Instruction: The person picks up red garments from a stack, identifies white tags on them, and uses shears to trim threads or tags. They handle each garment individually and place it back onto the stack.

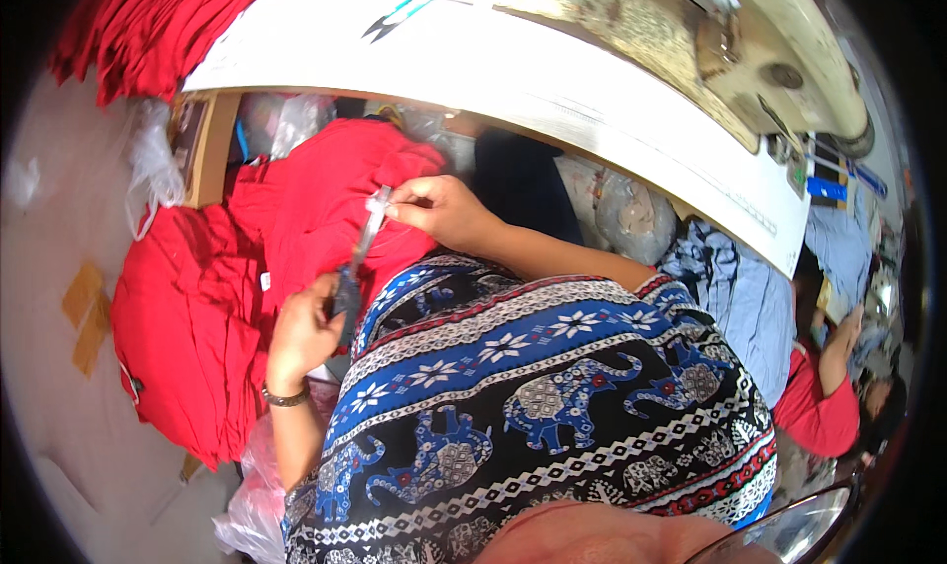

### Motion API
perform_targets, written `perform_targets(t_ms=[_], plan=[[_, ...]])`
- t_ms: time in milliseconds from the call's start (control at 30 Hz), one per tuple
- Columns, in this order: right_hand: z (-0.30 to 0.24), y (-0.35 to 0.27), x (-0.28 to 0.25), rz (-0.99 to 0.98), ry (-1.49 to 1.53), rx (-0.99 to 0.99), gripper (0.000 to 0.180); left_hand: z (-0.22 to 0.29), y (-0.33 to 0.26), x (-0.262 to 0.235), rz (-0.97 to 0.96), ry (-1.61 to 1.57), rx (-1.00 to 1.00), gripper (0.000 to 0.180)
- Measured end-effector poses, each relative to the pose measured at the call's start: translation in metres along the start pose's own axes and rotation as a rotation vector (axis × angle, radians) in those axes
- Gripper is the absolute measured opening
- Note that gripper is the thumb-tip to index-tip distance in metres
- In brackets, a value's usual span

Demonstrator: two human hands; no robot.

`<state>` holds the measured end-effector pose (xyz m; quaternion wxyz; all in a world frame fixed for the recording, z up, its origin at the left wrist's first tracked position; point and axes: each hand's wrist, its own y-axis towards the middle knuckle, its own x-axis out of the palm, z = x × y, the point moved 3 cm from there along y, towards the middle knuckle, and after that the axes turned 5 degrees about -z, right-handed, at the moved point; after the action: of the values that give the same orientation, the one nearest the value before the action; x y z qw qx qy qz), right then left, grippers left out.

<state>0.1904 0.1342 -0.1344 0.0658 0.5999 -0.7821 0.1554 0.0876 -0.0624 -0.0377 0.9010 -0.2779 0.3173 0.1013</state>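
Observation:
My right hand [444, 209] is closed in a pinch on the upper end of a narrow, clear, shiny strip [370, 234]. The strip slants down toward my left hand [304, 335], whose fingers are closed around a small dark object [346, 303]. Its kind I cannot make out, and my fingers partly cover it. There is a bracelet on my left wrist. Behind and beneath both hands, bright red fabric [321, 184] lies across my lap and hangs down to the left in a large heap.
Beyond my hands runs a white table [552, 91] bearing thread snips [404, 14] and a sewing machine [789, 46]. More red fabric [148, 32] drapes over its left end. Plastic bags [153, 165] hang and lie nearby. At far right is another person in a red sleeve [819, 411].

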Motion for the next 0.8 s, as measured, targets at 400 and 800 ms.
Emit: perform_targets(t_ms=[400, 800], plan=[[0.012, -0.048, -0.035, -0.064, -0.564, 0.093, 0.038, 0.056, 0.234, -0.161, 0.504, 0.618, 0.165, 0.040], [0.025, -0.028, -0.039, -0.167, -0.001, 0.314, 0.034, 0.018, 0.068, -0.007, -0.143, 0.351, 0.291, 0.034]])
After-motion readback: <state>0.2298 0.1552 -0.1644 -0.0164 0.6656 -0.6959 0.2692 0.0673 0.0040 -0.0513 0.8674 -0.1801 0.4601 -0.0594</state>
